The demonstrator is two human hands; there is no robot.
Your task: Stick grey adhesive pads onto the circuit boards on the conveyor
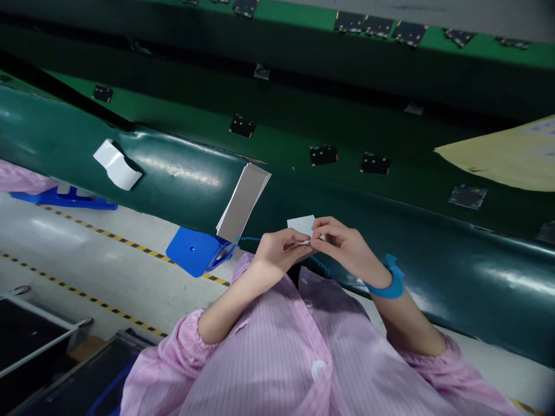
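Note:
Both hands meet in front of my body, close to the bench edge. My left hand pinches a thin pale piece between thumb and fingers; its kind is too small to make out. From the other side, the fingertips of my right hand close on the same piece. A blue wrist strap circles my right wrist, and its coiled cord passes below the hands. Just behind the fingers lies a white sheet, partly covered by my right hand. Left of the hands rests a stack of grey-backed strips.
A curled white sheet lies on the green bench at left. Beyond it, several dark circuit boards lie on a green belt. Yellow paper juts in at right. Blue stools stand below the bench.

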